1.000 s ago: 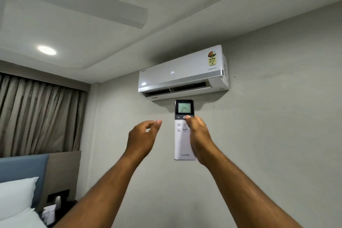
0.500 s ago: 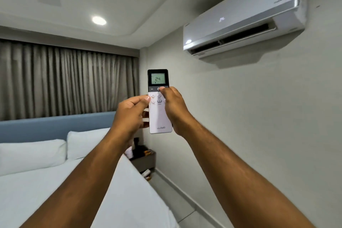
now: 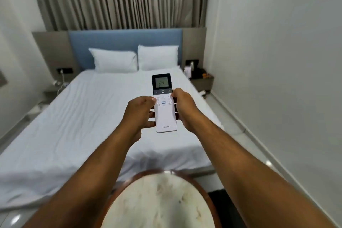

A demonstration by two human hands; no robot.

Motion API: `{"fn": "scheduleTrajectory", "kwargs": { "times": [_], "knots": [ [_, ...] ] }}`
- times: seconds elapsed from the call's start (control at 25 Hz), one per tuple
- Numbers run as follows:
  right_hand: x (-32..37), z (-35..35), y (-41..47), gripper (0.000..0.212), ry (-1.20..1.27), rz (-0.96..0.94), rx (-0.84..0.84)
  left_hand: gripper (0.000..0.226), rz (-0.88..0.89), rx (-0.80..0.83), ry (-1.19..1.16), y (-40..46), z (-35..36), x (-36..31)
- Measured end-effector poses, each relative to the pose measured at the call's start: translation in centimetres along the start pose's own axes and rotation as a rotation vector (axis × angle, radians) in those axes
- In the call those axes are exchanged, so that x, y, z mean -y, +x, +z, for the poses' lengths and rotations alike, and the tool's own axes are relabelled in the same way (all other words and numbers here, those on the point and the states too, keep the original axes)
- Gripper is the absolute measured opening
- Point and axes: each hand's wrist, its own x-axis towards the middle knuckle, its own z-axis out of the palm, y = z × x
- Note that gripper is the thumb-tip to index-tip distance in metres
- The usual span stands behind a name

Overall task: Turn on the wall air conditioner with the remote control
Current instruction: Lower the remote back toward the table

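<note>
A white remote control (image 3: 165,114) with a dark top and a lit screen reading 24 is held out in front of me, above the bed. My left hand (image 3: 138,114) grips its left edge, thumb on the upper button area. My right hand (image 3: 185,109) grips its right edge, thumb near the top row of buttons. The wall air conditioner is out of view.
A bed (image 3: 88,116) with white sheets and two pillows fills the room ahead, against a blue headboard (image 3: 125,42) and grey curtains. A bedside shelf (image 3: 202,79) with small items stands at the right. A round white-topped table (image 3: 157,201) is just below my arms.
My view has swung down from the air conditioner on the wall to the bed. The remote came down with it, and my left hand, free a second ago, has taken hold of it.
</note>
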Motion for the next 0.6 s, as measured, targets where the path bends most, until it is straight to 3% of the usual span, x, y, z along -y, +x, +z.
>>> {"fn": "scheduleTrajectory", "kwargs": {
  "times": [0.2,0.6],
  "knots": [
    [-13.5,3.7,-0.2,0.033,-0.028,0.25,0.085,0.02,-0.267,-0.121,0.055,-1.7,-3.8,12.5],
    [-38.8,4.9,-6.4,0.021,-0.119,0.637,0.083,0.023,-0.706,-0.167,0.157,-8.9,-4.6,37.3]
  ]
}}
